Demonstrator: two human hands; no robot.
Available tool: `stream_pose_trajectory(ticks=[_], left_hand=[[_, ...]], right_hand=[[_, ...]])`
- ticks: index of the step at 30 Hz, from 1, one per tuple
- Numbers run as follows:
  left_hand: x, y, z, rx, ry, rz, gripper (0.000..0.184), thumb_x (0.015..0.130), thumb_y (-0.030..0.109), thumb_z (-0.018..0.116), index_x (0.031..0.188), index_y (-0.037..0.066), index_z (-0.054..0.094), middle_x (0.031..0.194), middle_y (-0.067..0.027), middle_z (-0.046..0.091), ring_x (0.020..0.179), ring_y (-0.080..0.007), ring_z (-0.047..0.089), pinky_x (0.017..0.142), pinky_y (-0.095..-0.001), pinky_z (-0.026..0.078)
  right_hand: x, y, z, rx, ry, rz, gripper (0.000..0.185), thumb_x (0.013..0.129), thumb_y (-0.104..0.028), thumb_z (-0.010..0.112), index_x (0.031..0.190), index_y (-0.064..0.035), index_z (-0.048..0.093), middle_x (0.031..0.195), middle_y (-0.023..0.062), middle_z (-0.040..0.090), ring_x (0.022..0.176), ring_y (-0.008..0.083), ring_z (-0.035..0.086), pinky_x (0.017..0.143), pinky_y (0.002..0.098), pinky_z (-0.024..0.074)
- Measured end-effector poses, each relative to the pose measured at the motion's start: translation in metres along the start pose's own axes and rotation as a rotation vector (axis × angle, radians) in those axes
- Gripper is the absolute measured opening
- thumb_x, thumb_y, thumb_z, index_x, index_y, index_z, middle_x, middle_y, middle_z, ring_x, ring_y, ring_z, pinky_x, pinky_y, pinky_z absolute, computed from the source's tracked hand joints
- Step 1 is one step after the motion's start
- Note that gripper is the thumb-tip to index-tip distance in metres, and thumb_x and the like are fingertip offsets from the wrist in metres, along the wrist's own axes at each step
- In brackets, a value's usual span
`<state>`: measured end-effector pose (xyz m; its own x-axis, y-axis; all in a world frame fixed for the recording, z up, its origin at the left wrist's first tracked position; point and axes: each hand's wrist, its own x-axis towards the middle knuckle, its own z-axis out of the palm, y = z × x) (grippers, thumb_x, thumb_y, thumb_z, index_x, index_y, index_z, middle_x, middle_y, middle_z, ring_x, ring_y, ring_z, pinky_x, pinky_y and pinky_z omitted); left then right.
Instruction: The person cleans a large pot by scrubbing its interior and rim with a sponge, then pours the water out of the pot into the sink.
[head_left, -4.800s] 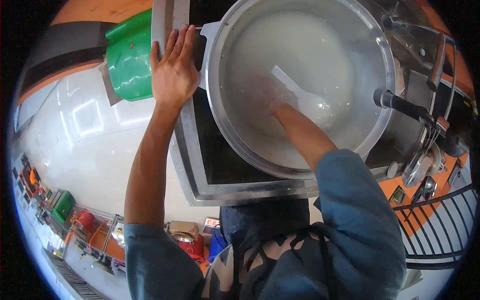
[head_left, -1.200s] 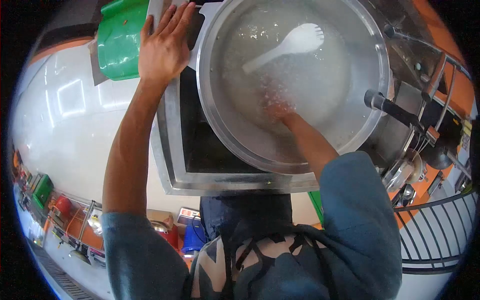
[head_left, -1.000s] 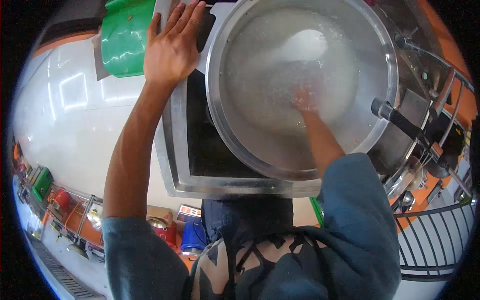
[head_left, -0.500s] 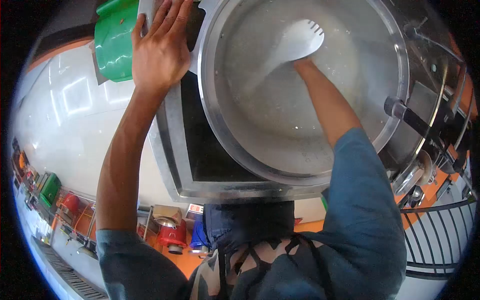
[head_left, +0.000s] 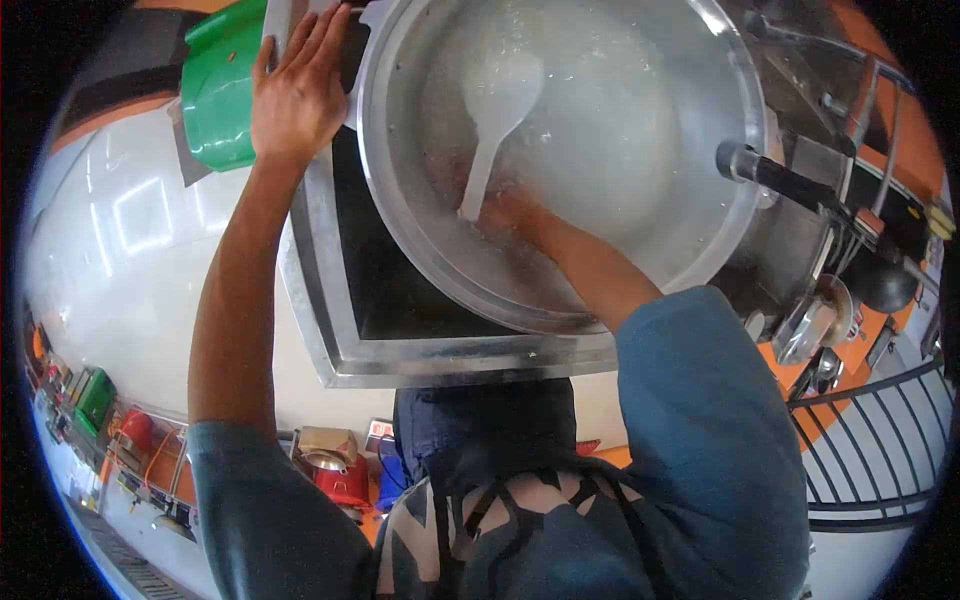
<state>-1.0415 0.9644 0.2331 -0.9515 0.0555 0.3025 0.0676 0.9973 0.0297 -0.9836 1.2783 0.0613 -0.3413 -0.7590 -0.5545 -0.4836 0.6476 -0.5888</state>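
Observation:
A wide metal pot (head_left: 742,60) holds cloudy whitish water. My right hand (head_left: 508,208) is sunk in that water near the pot's near side, its fingers blurred and hidden below the surface. A white rice paddle (head_left: 505,95) lies in the water, its handle crossing over or beside this hand; whether I grip it I cannot tell. Left of the pot, my left hand (head_left: 300,100) rests on the metal edge beside the pot's handle, palm down with fingers stretched out. A green plastic piece (head_left: 222,100) sits just left of those fingers.
The pot stands on a metal-framed stand (head_left: 430,362) with a dark top. A tap with a black-sleeved pipe (head_left: 790,185) reaches over the pot's right rim. Metal bowls and utensils (head_left: 815,320) lie on the right, near a black railing (head_left: 870,450).
My right hand has moved left and nearer to me within the water. The paddle has swung round, its blade now further left and its handle toward me. My left hand stays in place.

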Motion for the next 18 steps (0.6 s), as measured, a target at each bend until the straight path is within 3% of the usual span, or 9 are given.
stream_pose_trajectory(ticks=[9, 13, 18], left_hand=[[0.003, 0.0, -0.001, -0.019, -0.01, -0.06, 0.054, 0.089, 0.011, 0.048, 0.142, 0.021, 0.042, 0.14, 0.0014, 0.05, 0.131, -0.0191, 0.045, 0.109, -0.0518, 0.029], [0.0, 0.0, -0.001, -0.002, -0.051, -0.073, 0.057, 0.087, 0.01, 0.047, 0.143, 0.02, 0.039, 0.142, 0.0006, 0.048, 0.131, -0.0194, 0.045, 0.11, -0.051, 0.028], [0.003, 0.002, -0.006, -0.053, -0.033, -0.047, 0.058, 0.089, 0.01, 0.047, 0.145, 0.022, 0.037, 0.144, 0.0016, 0.046, 0.133, -0.0183, 0.043, 0.111, -0.0491, 0.026]], right_hand=[[-0.1, 0.108, -0.027, -0.154, -0.08, 0.16, 0.06, 0.092, -0.037, 0.049, 0.143, -0.0098, 0.034, 0.142, 0.0169, 0.04, 0.133, 0.0332, 0.036, 0.111, 0.0456, 0.0276], [-0.088, 0.14, -0.047, -0.206, -0.038, 0.178, 0.061, 0.092, -0.038, 0.049, 0.144, -0.0094, 0.033, 0.143, 0.0172, 0.039, 0.133, 0.0334, 0.035, 0.111, 0.046, 0.0271], [-0.027, 0.188, -0.124, -0.296, 0.081, 0.193, 0.063, 0.092, -0.038, 0.05, 0.144, -0.0089, 0.032, 0.144, 0.0177, 0.038, 0.134, 0.0336, 0.034, 0.112, 0.0464, 0.0264]])
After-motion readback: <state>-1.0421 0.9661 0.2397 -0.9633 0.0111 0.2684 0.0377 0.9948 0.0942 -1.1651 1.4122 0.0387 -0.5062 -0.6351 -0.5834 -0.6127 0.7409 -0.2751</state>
